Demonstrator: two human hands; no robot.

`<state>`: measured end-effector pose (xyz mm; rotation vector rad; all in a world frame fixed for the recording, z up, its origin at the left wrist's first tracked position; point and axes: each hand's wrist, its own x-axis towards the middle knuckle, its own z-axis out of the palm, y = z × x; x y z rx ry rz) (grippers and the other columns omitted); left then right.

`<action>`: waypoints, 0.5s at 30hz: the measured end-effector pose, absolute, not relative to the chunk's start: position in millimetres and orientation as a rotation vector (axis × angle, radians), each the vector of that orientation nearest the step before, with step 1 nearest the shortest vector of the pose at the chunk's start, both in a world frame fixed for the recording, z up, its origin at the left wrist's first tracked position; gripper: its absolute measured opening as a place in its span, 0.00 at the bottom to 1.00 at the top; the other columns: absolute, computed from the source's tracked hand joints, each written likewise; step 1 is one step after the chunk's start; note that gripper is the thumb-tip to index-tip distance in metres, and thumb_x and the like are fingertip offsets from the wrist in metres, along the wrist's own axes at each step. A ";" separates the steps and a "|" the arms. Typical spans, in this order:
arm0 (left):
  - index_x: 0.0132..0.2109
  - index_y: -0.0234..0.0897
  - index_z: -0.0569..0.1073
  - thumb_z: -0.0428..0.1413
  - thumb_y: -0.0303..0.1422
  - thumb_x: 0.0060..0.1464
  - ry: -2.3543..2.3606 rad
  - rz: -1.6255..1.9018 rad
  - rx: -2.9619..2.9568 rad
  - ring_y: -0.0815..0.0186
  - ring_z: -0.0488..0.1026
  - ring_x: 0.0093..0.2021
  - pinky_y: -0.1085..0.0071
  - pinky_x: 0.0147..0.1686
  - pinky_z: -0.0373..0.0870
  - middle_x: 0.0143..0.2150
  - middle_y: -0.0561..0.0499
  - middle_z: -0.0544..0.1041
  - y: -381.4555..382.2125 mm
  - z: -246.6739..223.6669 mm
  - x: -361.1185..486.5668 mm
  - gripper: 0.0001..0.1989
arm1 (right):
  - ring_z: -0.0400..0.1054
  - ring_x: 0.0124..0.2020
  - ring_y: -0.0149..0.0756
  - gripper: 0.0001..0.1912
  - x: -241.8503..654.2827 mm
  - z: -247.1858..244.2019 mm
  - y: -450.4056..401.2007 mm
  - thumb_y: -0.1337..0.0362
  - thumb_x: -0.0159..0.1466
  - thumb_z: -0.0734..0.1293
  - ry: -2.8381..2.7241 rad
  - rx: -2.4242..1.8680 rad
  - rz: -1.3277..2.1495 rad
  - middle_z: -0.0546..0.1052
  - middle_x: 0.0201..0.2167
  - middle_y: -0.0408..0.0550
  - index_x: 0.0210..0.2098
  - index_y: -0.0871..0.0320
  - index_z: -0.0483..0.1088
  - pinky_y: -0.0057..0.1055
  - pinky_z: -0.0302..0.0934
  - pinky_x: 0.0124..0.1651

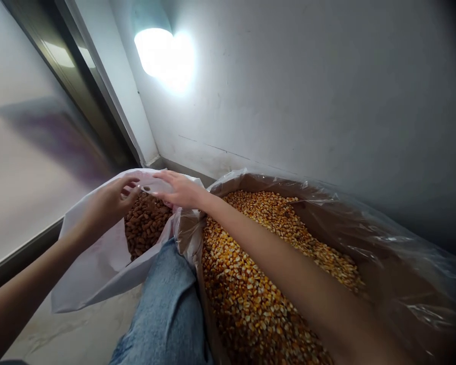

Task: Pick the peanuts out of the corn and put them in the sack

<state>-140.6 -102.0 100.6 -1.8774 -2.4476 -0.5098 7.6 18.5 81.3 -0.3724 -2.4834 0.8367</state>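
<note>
Over the mouth of a white bag (99,263), my left hand (116,200) is held with its fingers curved and apart, nothing visible in it. Facing it from the other side, my right hand (180,191) has its fingers stretched and spread. A small dark piece (146,188) shows in the gap between both hands; whether it is in the air or against the bag I cannot tell. Below them lie brown nuts (146,223) that look like almonds, filling part of the bag. My right forearm reaches across a clear-lined sack of corn kernels (243,284).
Clear plastic lining (368,238) rises around the corn. My knee in blue jeans (169,309) presses between the bags. A bright lamp (155,50) is by the grey wall (307,91). On the left stands a pale panel (19,167) with a dark frame.
</note>
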 end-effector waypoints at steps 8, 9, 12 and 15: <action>0.43 0.39 0.68 0.43 0.40 0.53 -2.199 -0.477 -1.951 0.70 0.69 0.28 0.76 0.27 0.62 0.35 0.52 0.74 -109.9 89.9 -102.4 0.16 | 0.62 0.33 0.34 0.12 124.4 35.7 -22.0 0.59 0.59 0.57 -2.837 -0.682 0.405 0.71 0.29 0.49 0.30 0.59 0.68 0.32 0.55 0.36; 0.43 0.40 0.69 0.43 0.40 0.53 -2.120 -0.477 -2.002 0.70 0.69 0.28 0.76 0.25 0.62 0.37 0.51 0.75 -105.7 86.5 -93.2 0.15 | 0.62 0.34 0.36 0.10 124.1 26.3 -30.0 0.61 0.58 0.59 -2.930 -0.646 0.319 0.71 0.30 0.50 0.31 0.60 0.68 0.33 0.55 0.37; 0.42 0.41 0.70 0.43 0.38 0.54 -1.861 -0.468 -2.179 0.70 0.70 0.27 0.76 0.22 0.61 0.37 0.52 0.75 -92.3 79.9 -63.3 0.14 | 0.61 0.37 0.40 0.07 110.7 3.3 -44.6 0.68 0.56 0.60 -3.086 -0.626 0.095 0.71 0.32 0.54 0.31 0.63 0.69 0.36 0.56 0.37; 0.41 0.41 0.70 0.44 0.37 0.53 -1.670 -0.464 -2.318 0.70 0.71 0.27 0.76 0.21 0.61 0.36 0.53 0.75 -80.2 77.3 -36.8 0.13 | 0.61 0.38 0.41 0.08 104.2 0.5 -46.2 0.71 0.56 0.58 -3.079 -0.663 0.071 0.70 0.32 0.55 0.31 0.63 0.69 0.37 0.56 0.38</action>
